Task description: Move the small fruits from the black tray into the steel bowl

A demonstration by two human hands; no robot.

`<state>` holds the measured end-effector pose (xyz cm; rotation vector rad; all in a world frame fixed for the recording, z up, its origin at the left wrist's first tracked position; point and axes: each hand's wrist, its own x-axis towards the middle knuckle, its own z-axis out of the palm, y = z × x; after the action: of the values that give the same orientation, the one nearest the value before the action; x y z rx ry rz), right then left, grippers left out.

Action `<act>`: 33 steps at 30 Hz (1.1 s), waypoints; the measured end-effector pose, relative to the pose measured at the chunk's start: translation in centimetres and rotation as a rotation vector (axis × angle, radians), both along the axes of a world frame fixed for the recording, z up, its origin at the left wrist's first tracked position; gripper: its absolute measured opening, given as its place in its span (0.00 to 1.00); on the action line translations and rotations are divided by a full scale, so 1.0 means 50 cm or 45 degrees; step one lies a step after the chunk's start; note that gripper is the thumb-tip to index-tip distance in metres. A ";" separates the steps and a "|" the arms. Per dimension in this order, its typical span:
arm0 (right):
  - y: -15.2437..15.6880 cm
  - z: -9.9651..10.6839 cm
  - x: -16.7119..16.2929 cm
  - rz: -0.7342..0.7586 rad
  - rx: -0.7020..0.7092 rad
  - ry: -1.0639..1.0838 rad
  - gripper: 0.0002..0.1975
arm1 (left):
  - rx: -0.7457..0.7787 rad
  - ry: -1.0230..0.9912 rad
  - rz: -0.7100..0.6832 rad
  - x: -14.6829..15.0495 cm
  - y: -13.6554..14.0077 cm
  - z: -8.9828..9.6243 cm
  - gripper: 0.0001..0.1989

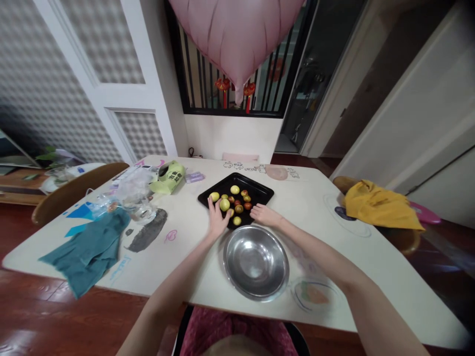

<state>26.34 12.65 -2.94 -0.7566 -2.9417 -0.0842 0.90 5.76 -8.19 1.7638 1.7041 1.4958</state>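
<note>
A black tray point(261, 187) lies on the table, turned cornerwise, with several yellow-green round fruits and small reddish, mottled ones that look like cherry tomatoes point(239, 208) in it. My left hand point(218, 217) is over the tray's left side, thumb and fingers apart around a yellow-green fruit point(224, 204). Whether its fingertips press on that fruit is unclear. At the right edge of the tray rests my right hand point(265, 215), its fingers stretched out toward the fruits, with nothing in it. Just in front of the tray stands a shiny metal bowl point(256, 262) with nothing in it.
Left on the table are a teal cloth point(92, 247), clear plastic bags point(135, 190) and a green packet point(168, 177). A yellow cloth point(378, 205) hangs over a chair at right. The table's front edge is close to my body; a pink balloon point(239, 34) hangs above.
</note>
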 end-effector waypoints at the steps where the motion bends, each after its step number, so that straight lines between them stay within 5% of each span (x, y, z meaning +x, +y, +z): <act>1: -0.008 -0.007 -0.021 0.027 0.003 0.007 0.09 | 0.000 -0.009 0.009 -0.006 0.012 0.003 0.31; 5: -0.019 -0.012 -0.063 0.065 0.004 0.063 0.14 | -0.051 -0.122 0.097 -0.030 0.034 -0.006 0.40; 10: -0.036 0.006 -0.001 -0.066 -0.031 0.206 0.19 | -0.088 -0.277 0.063 -0.049 0.032 -0.052 0.46; 19: -0.127 0.032 0.029 -0.229 -0.653 0.787 0.21 | -0.211 -0.345 -0.165 -0.126 0.095 -0.038 0.44; 22: -0.151 0.037 0.029 -0.176 -0.645 0.814 0.16 | -0.206 -0.361 -0.218 -0.144 0.108 -0.027 0.43; 28: -0.160 0.018 0.009 -0.590 -0.659 0.840 0.09 | -0.179 -0.378 -0.245 -0.144 0.107 -0.020 0.40; 33: -0.146 0.020 -0.010 -0.687 -0.542 0.859 0.07 | -0.118 -0.375 -0.152 -0.134 0.085 -0.006 0.35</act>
<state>25.83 5.34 -1.96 -1.3018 -2.0729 0.6385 -5.80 10.00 -8.50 1.4857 1.4709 1.5119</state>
